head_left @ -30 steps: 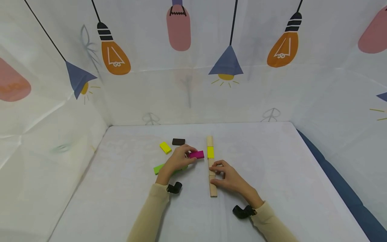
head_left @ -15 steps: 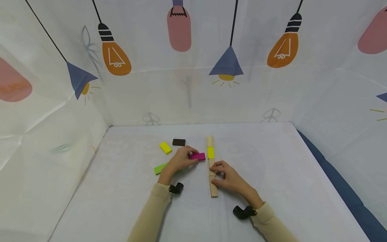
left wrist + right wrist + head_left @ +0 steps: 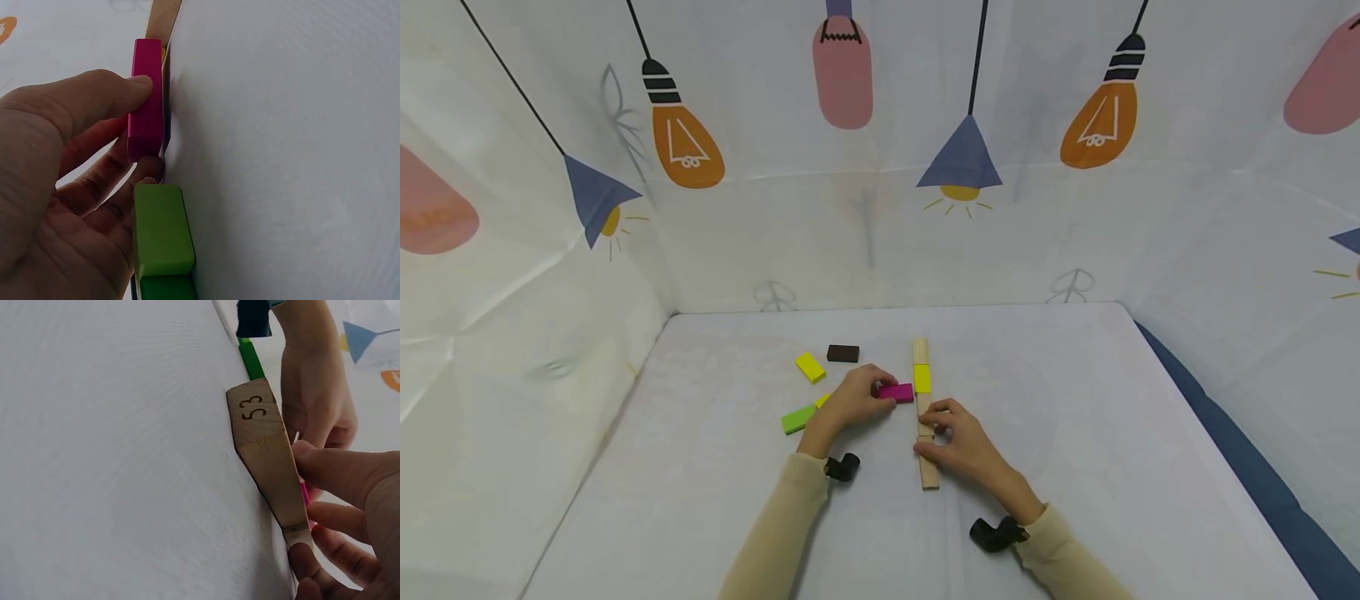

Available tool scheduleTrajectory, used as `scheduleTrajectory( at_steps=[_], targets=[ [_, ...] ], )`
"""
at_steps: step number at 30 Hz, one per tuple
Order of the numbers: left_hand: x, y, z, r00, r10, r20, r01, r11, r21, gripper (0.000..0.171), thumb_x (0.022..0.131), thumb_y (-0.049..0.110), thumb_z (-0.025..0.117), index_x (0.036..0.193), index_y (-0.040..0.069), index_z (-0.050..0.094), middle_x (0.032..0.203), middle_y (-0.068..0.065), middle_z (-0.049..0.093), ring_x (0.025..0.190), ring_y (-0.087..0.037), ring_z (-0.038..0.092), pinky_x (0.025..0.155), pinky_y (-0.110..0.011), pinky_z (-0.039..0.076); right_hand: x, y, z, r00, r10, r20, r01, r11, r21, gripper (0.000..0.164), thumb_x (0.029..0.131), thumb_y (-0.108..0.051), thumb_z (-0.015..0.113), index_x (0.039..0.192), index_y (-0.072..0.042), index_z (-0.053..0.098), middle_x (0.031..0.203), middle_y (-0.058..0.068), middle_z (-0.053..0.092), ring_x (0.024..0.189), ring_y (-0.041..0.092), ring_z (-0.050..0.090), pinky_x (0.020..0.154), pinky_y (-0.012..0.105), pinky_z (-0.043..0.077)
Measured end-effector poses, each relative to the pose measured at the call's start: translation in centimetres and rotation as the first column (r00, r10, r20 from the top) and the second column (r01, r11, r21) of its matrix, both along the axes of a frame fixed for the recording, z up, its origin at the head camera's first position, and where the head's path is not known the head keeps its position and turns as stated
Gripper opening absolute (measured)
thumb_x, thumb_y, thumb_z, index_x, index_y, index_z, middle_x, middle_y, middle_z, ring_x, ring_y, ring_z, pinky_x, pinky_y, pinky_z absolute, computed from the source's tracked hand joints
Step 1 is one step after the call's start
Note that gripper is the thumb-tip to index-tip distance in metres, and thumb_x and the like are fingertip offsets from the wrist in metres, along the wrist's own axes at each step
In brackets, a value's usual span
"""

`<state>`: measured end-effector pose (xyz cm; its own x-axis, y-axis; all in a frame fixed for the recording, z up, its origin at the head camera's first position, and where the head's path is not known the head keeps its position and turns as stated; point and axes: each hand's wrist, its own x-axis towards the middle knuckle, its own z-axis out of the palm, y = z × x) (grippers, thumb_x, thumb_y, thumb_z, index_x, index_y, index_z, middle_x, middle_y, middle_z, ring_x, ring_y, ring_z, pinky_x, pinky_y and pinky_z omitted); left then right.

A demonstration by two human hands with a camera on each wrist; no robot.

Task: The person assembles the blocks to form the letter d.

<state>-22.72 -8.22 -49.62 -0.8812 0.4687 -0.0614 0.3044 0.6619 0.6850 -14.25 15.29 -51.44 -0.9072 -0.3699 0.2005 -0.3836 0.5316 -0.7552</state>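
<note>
Between thumb and fingers, my left hand (image 3: 853, 398) pinches a magenta block (image 3: 897, 393), its right end right at the row of blocks. That row runs away from me: plain wooden blocks (image 3: 929, 473) with one yellow block (image 3: 922, 379) among them. Over the row's near part, my right hand (image 3: 962, 442) curls its fingers and thumb onto the wooden blocks, fingertips reaching the left side. The right wrist view shows the nearest wooden block's end (image 3: 253, 411), marked 53. A light green block (image 3: 164, 228) lies under my left hand, touching a darker green one (image 3: 167, 287).
Left of the row, a dark brown block (image 3: 843, 353) and a loose yellow block (image 3: 810, 367) lie on the white table (image 3: 1060, 375). Another yellow piece (image 3: 822, 402) shows partly behind my left wrist. White sheets with printed lamps (image 3: 962, 158) surround the table.
My left hand has moved a little right and nearer to me, bringing the magenta block up to the row. My right thumb has shifted slightly left across the wooden blocks.
</note>
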Motion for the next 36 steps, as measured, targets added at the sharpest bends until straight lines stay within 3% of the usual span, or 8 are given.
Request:
scheduleTrajectory(
  at_steps=[18,23,36],
  targets=[
    [-0.3,0.2,-0.1,1.0,-0.001,0.013,0.002,1.0,-0.015,0.031,0.092,0.016,0.077,0.121,0.009,0.074,0.115,-0.006,0.069,0.092,-0.017,0.057,0.084,-0.033,0.052,0.1,-0.3,0.2,1.0,-0.027,0.0,0.027,0.999,0.017,0.036,0.082,-0.013,0.087,0.113,-0.001,0.075,0.119,0.009,0.062,0.091,0.015,0.062,0.081,0.026,0.055],
    [-0.4,0.2,-0.1,1.0,-0.002,0.017,0.003,1.0,-0.015,0.032,0.092,0.018,0.077,0.123,0.01,0.073,0.116,-0.005,0.069,0.092,-0.017,0.057,0.085,-0.032,0.052,-0.1,0.0,0.1,1.0,0.004,-0.019,-0.004,1.0,-0.005,0.037,0.083,-0.016,0.086,0.114,0.0,0.075,0.118,0.011,0.063,0.09,0.017,0.064,0.081,0.027,0.055],
    [-0.4,0.4,-0.3,1.0,-0.007,-0.026,0.007,1.0,-0.014,0.032,0.091,0.014,0.077,0.122,0.007,0.073,0.116,-0.009,0.069,0.089,-0.017,0.056,0.08,-0.031,0.05,-0.5,1.1,0.3,0.996,0.08,0.046,-0.08,0.997,0.007,0.042,0.084,-0.016,0.085,0.121,0.0,0.074,0.122,0.012,0.062,0.094,0.02,0.062,0.078,0.026,0.053]
  ],
)
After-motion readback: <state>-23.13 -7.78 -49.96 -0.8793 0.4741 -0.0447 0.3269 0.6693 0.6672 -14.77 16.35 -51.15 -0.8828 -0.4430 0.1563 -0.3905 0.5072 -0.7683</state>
